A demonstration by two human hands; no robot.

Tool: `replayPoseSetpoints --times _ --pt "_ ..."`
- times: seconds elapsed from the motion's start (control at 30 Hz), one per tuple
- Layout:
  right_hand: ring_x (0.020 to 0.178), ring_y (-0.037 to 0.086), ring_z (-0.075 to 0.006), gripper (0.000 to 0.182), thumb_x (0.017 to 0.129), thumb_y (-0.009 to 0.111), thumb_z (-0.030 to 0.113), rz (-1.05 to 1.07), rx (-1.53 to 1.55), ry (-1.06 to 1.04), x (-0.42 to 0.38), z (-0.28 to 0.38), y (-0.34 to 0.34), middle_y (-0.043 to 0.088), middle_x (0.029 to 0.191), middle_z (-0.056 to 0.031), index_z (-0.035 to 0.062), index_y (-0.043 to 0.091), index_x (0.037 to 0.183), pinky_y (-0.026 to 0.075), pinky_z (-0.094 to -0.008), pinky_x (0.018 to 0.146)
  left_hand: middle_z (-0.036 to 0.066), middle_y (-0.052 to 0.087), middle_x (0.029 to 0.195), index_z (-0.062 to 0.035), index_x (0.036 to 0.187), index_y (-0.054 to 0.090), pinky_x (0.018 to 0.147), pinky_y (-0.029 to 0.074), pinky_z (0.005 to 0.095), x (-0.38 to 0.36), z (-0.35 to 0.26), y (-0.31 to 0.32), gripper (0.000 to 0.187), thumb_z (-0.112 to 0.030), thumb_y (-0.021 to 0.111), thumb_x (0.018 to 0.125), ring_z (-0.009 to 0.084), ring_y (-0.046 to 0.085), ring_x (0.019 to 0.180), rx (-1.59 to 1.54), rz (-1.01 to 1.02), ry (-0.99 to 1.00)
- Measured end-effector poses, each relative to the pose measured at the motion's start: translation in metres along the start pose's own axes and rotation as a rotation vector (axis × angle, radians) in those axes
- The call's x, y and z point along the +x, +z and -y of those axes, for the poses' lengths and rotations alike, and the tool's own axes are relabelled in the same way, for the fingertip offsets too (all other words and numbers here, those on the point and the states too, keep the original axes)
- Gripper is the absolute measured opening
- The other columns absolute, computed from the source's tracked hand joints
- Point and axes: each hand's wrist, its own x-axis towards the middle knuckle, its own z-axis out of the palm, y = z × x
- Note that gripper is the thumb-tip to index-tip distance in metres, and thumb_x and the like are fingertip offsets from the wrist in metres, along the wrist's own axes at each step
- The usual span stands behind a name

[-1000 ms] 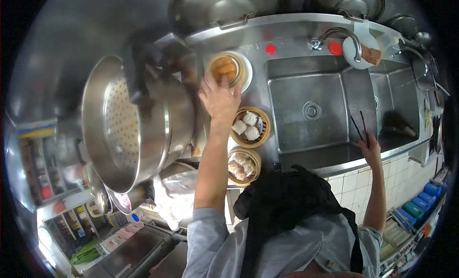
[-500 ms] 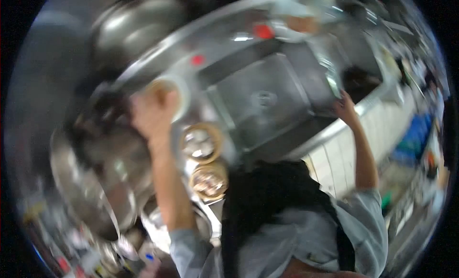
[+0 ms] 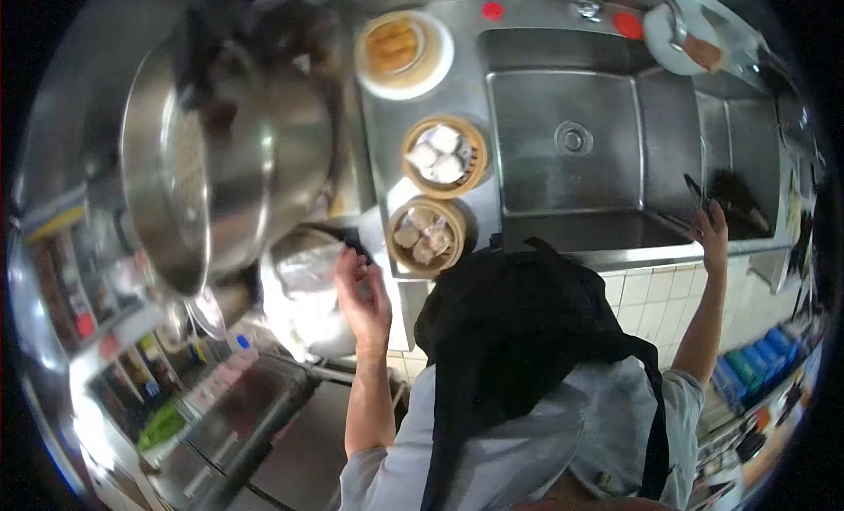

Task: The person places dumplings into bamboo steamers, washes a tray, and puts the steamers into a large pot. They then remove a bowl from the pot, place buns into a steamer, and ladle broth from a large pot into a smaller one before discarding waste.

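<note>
My left hand (image 3: 363, 304) hangs beside the counter's front left corner, fingers loosely bent and apart, with nothing visible in them. Just beyond its fingertips is a small black knob (image 3: 352, 238). To its right stands a bamboo steamer (image 3: 456, 255) of brownish dumplings (image 3: 425, 236); behind it, another steamer (image 3: 477, 159) holds white buns (image 3: 440, 152). Farther back, a white plate (image 3: 447, 62) bears a round of golden-brown food (image 3: 390, 45). At the sink's front edge, my right hand (image 3: 713, 230) is closed on a thin, dark, two-armed utensil resembling tongs (image 3: 694, 192).
A steel sink (image 3: 563, 190) fills the counter's middle, with a second basin (image 3: 747, 133) at right. Large steel bowl or wok (image 3: 237, 186) stands at left. Behind the sink are a faucet (image 3: 677, 18) and a pale bowl (image 3: 673, 49). Blue bins (image 3: 760, 361) sit low at right.
My left hand has drawn back from the plate toward my body. The view has turned, so the steamers and sink appear shifted. My right hand stays at the sink's front edge.
</note>
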Motion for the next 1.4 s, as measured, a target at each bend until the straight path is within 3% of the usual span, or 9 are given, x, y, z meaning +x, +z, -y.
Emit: replayPoseSetpoints --times 0.03,0.1,0.2,0.3,0.47,0.77,0.9,1.13,1.4 --pt "0.090 0.061 -0.0117 0.064 0.099 0.065 0.022 0.024 0.076 -0.029 -0.005 0.003 0.001 0.059 0.124 -0.0059 0.0074 0.038 0.155 0.055 -0.0260 0.069 0.020 0.070 0.114 0.0013 0.136 0.055 0.078 0.056 0.0316 -0.014 0.006 -0.006 0.042 -0.003 0.065 0.095 0.0241 0.069 0.090 -0.071 0.115 -0.366" --pt "0.091 0.061 -0.0111 0.065 0.099 0.066 0.023 -0.017 -0.004 -0.027 -0.021 0.042 0.017 0.060 0.118 -0.0054 0.0057 0.037 0.154 0.055 -0.0249 0.068 0.020 0.073 0.098 0.0015 0.138 0.054 0.072 0.056 0.0360 -0.021 0.030 -0.001 0.045 -0.015 0.065 0.098 0.0262 0.071 0.080 0.062 0.171 -0.275" --pt "0.093 0.062 -0.0109 0.064 0.099 0.067 0.024 -0.095 -0.114 -0.096 -0.024 0.076 0.033 0.061 0.112 -0.0057 0.0043 0.038 0.153 0.056 -0.0242 0.068 0.027 0.067 0.081 0.0024 0.127 0.059 0.071 0.054 0.0464 -0.011 0.041 0.017 0.043 -0.031 0.058 0.100 0.0421 0.069 0.077 0.031 0.370 -0.532" --pt "0.097 0.065 -0.0135 0.056 0.101 0.064 0.025 -0.112 -0.179 -0.243 -0.020 0.098 0.048 0.062 0.122 -0.0098 0.0053 0.045 0.149 0.058 -0.0261 0.069 0.030 0.066 0.083 0.0021 0.113 0.063 0.072 0.053 0.0506 -0.005 0.058 0.035 0.034 -0.028 0.057 0.098 0.0480 0.067 0.081 0.024 0.424 -0.331" --pt "0.096 0.069 -0.0194 0.059 0.100 0.064 0.029 0.326 -0.209 -0.268 -0.026 0.130 0.172 0.055 0.140 -0.0152 0.0038 0.043 0.149 0.061 -0.0302 0.068 0.030 0.067 0.084 0.0015 0.099 0.062 0.073 0.053 0.0547 0.003 0.064 0.041 0.024 -0.021 0.058 0.093 0.0503 0.066 0.084 0.146 0.434 -0.238" --pt "0.095 0.070 -0.0216 0.069 0.101 0.060 0.038 0.763 -0.444 -0.312 -0.084 0.207 0.382 0.053 0.144 -0.0206 0.0001 0.035 0.153 0.062 -0.0321 0.065 0.025 0.068 0.076 0.0021 0.104 0.068 0.065 0.055 0.0463 0.010 -0.033 -0.100 0.025 -0.015 0.062 0.086 0.0418 0.069 0.071 0.138 0.346 -0.254" --pt "0.081 0.071 -0.0211 0.051 0.102 0.054 0.030 0.802 -0.560 -0.381 -0.081 0.214 0.430 0.065 0.121 -0.0206 -0.0025 0.048 0.141 0.061 -0.0324 0.061 0.018 0.067 0.068 0.0034 0.111 0.068 0.058 0.053 0.0353 0.030 -0.096 -0.213 0.029 -0.010 0.062 0.086 0.0205 0.069 0.061 0.148 0.356 -0.310" --pt "0.055 0.066 -0.0181 0.027 0.093 0.053 0.017 0.741 -0.580 -0.589 -0.068 0.208 0.446 0.068 0.072 -0.0115 -0.0036 0.066 0.104 0.055 -0.0354 0.053 0.007 0.069 0.068 0.0068 0.108 0.071 0.047 0.046 0.0254 0.092 -0.123 -0.334 0.026 -0.007 0.059 0.089 0.0077 0.059 0.053 0.103 0.194 -0.248" --pt "0.060 0.066 -0.0151 0.029 0.090 0.058 0.014 0.628 -0.635 -0.640 -0.107 0.290 0.338 0.069 0.082 -0.0106 -0.0025 0.067 0.113 0.054 -0.0316 0.051 0.006 0.070 0.079 0.0049 0.100 0.070 0.061 0.057 0.0254 0.244 -0.038 -0.369 0.030 -0.020 0.055 0.093 0.0106 0.065 0.064 0.239 0.252 -0.252"
